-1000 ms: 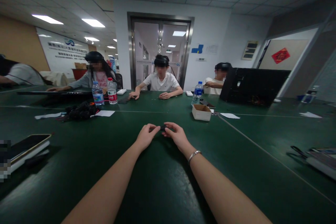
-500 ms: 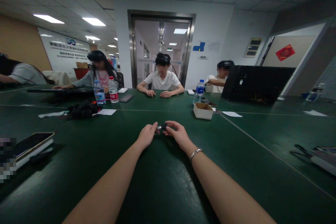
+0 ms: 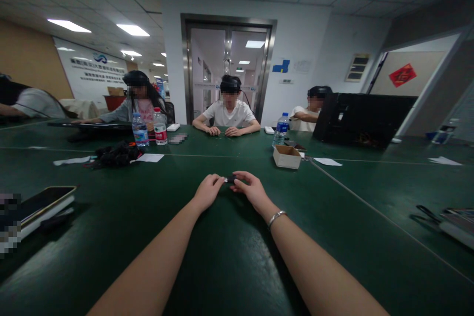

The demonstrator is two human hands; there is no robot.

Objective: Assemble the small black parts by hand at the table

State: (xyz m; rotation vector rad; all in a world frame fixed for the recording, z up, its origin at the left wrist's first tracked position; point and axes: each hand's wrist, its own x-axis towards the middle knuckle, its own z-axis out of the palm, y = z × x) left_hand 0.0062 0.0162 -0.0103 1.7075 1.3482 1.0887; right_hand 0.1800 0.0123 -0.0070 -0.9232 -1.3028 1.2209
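Between my two hands is a small black stick with a silver end (image 3: 230, 179), held level just above the green table (image 3: 229, 237); it is too small to name more exactly. My left hand (image 3: 209, 191) pinches the silver end with thumb and fingertips. On the other side, my right hand (image 3: 252, 190) has its thumb and curled fingers closed on the black end. A silver bracelet (image 3: 277, 218) is around my right wrist.
An open cardboard box (image 3: 287, 157) stands beyond my right hand, near a water bottle (image 3: 281, 129). Black cables (image 3: 117, 153) and two bottles lie to the left. A phone (image 3: 44, 202) rests at far left, a monitor (image 3: 361, 118) stands right. Several people sit around the table.
The fingers of my left hand have shifted slightly along the silver end and closed in. My right hand stays nearly still on the black end.
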